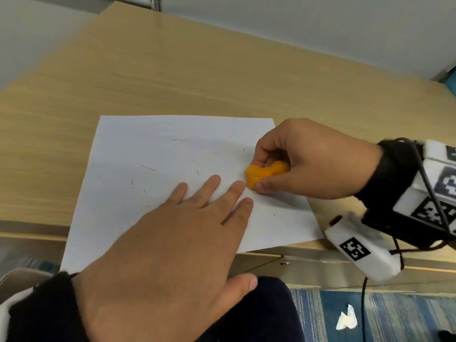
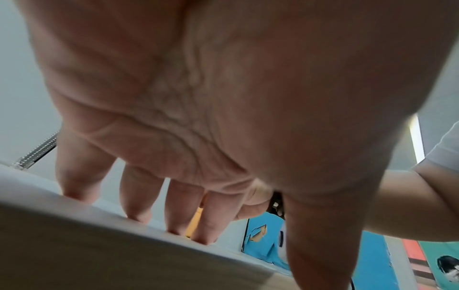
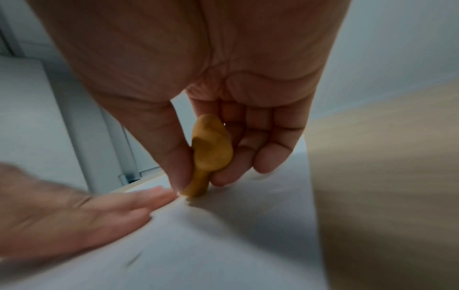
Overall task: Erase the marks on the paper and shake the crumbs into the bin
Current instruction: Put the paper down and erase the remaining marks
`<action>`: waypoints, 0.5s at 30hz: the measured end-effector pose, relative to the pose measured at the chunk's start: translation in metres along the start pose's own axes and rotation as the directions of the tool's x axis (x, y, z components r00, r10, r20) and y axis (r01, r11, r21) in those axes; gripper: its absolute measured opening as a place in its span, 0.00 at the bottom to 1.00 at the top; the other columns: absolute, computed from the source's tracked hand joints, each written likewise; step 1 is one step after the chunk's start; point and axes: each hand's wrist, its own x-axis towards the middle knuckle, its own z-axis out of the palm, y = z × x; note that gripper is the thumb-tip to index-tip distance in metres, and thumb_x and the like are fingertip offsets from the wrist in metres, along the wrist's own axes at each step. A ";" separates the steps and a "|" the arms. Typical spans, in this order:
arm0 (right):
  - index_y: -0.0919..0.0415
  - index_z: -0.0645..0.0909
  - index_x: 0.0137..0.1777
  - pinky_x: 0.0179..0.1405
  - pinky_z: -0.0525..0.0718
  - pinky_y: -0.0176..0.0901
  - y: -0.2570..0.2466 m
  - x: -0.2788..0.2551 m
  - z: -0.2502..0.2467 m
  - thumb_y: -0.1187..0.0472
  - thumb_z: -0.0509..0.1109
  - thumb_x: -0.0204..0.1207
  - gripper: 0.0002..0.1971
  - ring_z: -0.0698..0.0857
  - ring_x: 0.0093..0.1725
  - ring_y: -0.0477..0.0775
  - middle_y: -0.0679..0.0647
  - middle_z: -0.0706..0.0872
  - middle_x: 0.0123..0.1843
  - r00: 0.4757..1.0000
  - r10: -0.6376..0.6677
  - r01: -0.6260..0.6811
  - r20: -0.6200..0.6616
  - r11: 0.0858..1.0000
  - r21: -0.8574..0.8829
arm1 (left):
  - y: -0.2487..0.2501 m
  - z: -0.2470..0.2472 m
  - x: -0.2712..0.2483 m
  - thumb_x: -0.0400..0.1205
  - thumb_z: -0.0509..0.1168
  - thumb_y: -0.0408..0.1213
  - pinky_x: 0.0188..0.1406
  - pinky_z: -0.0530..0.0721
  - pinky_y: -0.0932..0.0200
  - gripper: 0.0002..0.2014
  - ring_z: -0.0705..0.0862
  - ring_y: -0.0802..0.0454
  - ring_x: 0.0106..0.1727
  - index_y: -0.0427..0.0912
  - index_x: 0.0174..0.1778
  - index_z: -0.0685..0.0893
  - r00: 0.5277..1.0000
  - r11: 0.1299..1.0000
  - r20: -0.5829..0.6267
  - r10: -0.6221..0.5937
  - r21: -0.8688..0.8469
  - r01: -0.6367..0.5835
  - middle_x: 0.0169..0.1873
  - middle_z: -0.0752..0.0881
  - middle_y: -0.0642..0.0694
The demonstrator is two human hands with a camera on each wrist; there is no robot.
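Note:
A white sheet of paper lies on the wooden desk, its near edge hanging over the desk's front. Short dark strokes and thin crumbs are scattered over it. My left hand lies flat on the paper with fingers straight and spread, fingertips pressing down. My right hand pinches a lumpy orange eraser between thumb and fingers at the sheet's right side. The eraser stands on end, its lower tip touching the paper just beside my left fingertips.
The desk's front edge runs below the paper. A crumpled white scrap lies on the blue striped carpet at the lower right. A grey wall stands behind the desk. No bin shows in any view.

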 end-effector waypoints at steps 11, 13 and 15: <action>0.52 0.90 0.42 0.32 0.82 0.35 -0.004 0.010 -0.003 0.48 0.81 0.69 0.08 0.85 0.34 0.44 0.44 0.89 0.35 0.996 0.047 -0.054 -0.078 0.995 -0.084 | -0.001 0.005 0.002 0.79 0.49 0.73 0.79 0.23 0.41 0.49 0.14 0.50 0.76 0.61 0.75 0.16 0.999 0.999 0.029 -0.014 -0.044 0.015 0.74 0.12 0.52; 0.53 0.89 0.40 0.29 0.77 0.33 -0.003 0.011 -0.006 0.50 0.80 0.71 0.07 0.82 0.31 0.43 0.43 0.86 0.32 0.991 0.056 -0.072 -0.119 0.989 -0.128 | -0.001 0.007 -0.001 0.79 0.50 0.73 0.77 0.22 0.42 0.49 0.15 0.51 0.77 0.61 0.76 0.17 1.000 0.998 -0.014 -0.015 -0.055 0.014 0.75 0.13 0.52; 0.53 0.89 0.38 0.28 0.79 0.34 -0.009 0.010 -0.003 0.50 0.79 0.71 0.08 0.83 0.30 0.44 0.44 0.87 0.30 0.996 0.041 -0.050 -0.080 0.991 -0.123 | -0.001 0.007 -0.001 0.79 0.50 0.73 0.78 0.23 0.41 0.49 0.16 0.51 0.78 0.61 0.76 0.17 0.999 0.999 -0.044 -0.010 -0.054 0.007 0.76 0.14 0.52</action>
